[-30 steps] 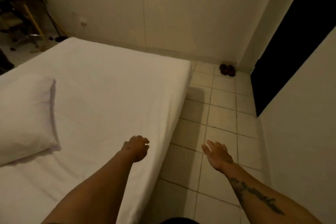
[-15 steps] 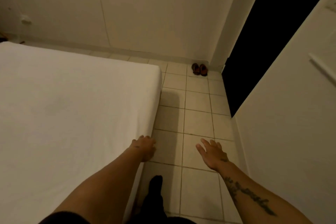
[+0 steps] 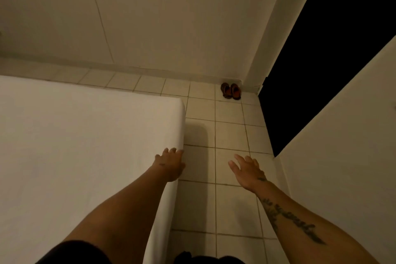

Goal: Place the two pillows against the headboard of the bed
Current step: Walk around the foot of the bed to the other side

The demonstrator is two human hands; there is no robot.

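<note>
We see the bed (image 3: 75, 146) filling the left half of the frame, its white sheet bare; the 2 pillows are out of view. Our left hand (image 3: 170, 164) rests at the bed's right edge, fingers loosely spread, empty. Our right hand (image 3: 246, 170) hovers over the tiled floor (image 3: 229, 126), open, holding nothing. Shoes (image 3: 230, 91) sit at the upper-centre corner

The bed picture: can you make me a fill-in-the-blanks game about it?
1. The left hand is at the edge of the ____.
2. The right hand is over the tiled ____, holding nothing.
3. The shoes sit by the wall, and there are ____ of them.
4. The sheet on the bed is ____ in colour.

Missing words: bed; floor; two; white
</note>
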